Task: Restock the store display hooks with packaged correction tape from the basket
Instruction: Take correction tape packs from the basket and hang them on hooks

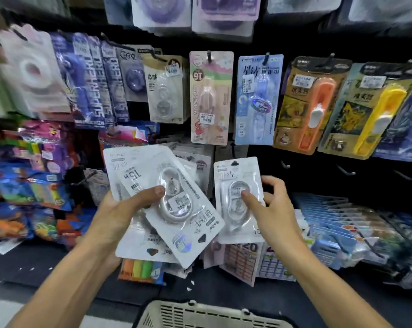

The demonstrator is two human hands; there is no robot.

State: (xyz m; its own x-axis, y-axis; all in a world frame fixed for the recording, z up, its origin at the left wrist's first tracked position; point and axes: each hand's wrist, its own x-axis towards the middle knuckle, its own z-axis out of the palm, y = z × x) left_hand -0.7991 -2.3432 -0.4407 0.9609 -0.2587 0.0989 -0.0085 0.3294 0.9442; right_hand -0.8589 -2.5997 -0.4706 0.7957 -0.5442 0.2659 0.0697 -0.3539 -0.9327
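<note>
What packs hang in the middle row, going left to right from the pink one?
Pink My Melody pack → light blue pack → orange pack → yellow pack.

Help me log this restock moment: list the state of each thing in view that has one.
Left hand: holds a fanned stack of white packs.
Right hand: pinches a single white pack, upright, not yet hung.
Bare hooks: nothing hanging on them.
Pink pack: hanging on its hook.
Basket: contents out of view.
</note>
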